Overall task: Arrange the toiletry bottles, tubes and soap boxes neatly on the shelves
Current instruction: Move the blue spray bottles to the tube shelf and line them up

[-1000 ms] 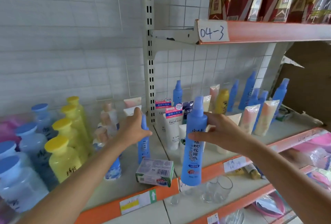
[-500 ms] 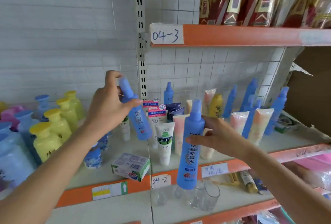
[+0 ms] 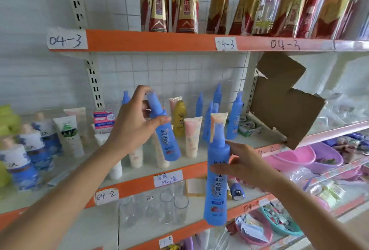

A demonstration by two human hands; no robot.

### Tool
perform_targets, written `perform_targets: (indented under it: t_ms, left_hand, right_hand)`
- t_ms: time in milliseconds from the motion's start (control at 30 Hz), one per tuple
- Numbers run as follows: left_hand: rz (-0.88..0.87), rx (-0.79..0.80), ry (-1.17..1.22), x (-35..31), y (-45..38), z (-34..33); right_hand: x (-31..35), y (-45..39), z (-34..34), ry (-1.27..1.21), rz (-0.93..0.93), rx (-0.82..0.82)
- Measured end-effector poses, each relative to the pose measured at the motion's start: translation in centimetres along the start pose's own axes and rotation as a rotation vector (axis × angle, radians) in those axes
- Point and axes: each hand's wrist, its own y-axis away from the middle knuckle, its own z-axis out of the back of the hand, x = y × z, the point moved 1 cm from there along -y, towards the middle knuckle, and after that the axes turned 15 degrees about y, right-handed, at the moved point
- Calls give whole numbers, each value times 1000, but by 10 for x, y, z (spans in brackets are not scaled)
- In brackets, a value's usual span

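My left hand (image 3: 135,122) grips a blue spray bottle (image 3: 166,136) by its neck, tilted, in the air in front of the middle shelf (image 3: 179,172). Lower and to the right, my right hand (image 3: 245,166) holds a second, larger-looking blue spray bottle (image 3: 216,180) upright at its shoulder, in front of the shelf's orange edge. Behind them on the shelf stand several pink and white tubes (image 3: 191,138), a yellow bottle (image 3: 179,118) and several blue spray bottles (image 3: 234,116) at the back right.
White-and-blue bottles (image 3: 34,146) and a green-print white tube (image 3: 68,132) stand at the left. A torn cardboard box (image 3: 283,102) hangs at the shelf's right end. Red-gold packs (image 3: 169,0) fill the upper shelf. Clear glasses (image 3: 169,203) sit on the lower shelf, pink basins (image 3: 295,158) to the right.
My left hand has lifted its blue bottle off the left shelf section and carried it right, over the middle shelf. My view has turned right and up; the right hand's bottle stays held.
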Motion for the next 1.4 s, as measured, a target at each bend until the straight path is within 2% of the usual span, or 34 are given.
perform_targets:
  t_ms: [167,333,533,767,900,1033,1233,1400]
  left_hand:
    - [-80,85,27,4,-19,-58]
    - [-64,159,91,28,-41,-104]
    - [-28,149,152,48,-83,-133]
    - [7,175,165,74,-102,-156]
    - [31,197,151,76,-112,-162]
    - [73,177,152,75,-118,-167]
    - [114,147,132,67,-137,-187]
    - [107,127,120,57,-149,-206]
  right_hand:
    - [-47,10,17,-29,-112,-91]
    - [-97,-11,30,-38,-217,-197]
    - [-147,-67,63,-55,-257,-290]
    - [-205,-130,52,132,-290,-230]
    - [-224,-149,48,194,-258,-112]
    - [-248,-168,54,143,-230,-55]
    - [-275,-188,85,72,-205,-116]
    - [-290,-211,117,32,-163,-235]
